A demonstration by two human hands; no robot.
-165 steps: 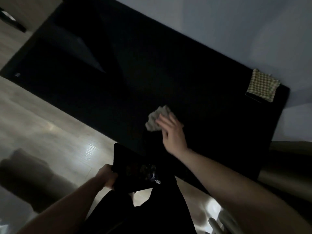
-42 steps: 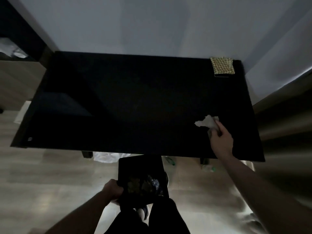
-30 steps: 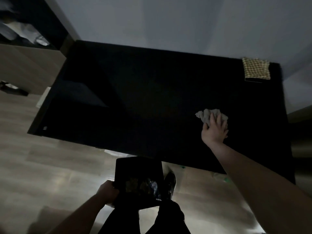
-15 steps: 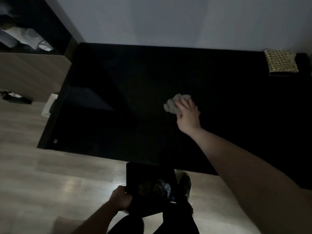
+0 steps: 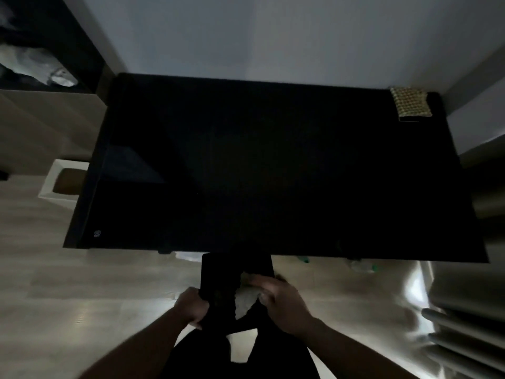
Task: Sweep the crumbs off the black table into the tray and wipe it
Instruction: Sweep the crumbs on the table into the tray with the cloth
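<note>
Risk first: flat black rectangular tray (image 5: 218, 280) sits low in the centre of the frame, just below the near edge of the glossy black rectangular table (image 5: 273, 170), and I judge it held from one side only. Left hand (image 5: 191, 307) is curled round the tray's lower left edge, gripping it. Right hand (image 5: 281, 299) is over the tray's right half with fingers bent onto a crumpled pale grey cloth (image 5: 244, 300); it reads as grasping the cloth, though motion blur keeps me from saying how firmly. With the cloth pressing down on the unsupported side, the tray could tip and shed whatever crumbs it carries onto the pale wood-look floor (image 5: 82, 310). I cannot make out crumbs in this dim light, neither in the tray nor on the table, so leftovers on the dark top could easily go unnoticed and the wipe could be called done too early. Shaking the cloth out wide of the tray would scatter debris as well. Folded yellow-and-white checked cloth (image 5: 410, 103) lies at the table's far right corner, upper right of the frame, well apart from both hands. Writing: only a small round pale mark (image 5: 97, 233) near the table's lower left corner, too small to read. No brand or label legible anywhere else.
</note>
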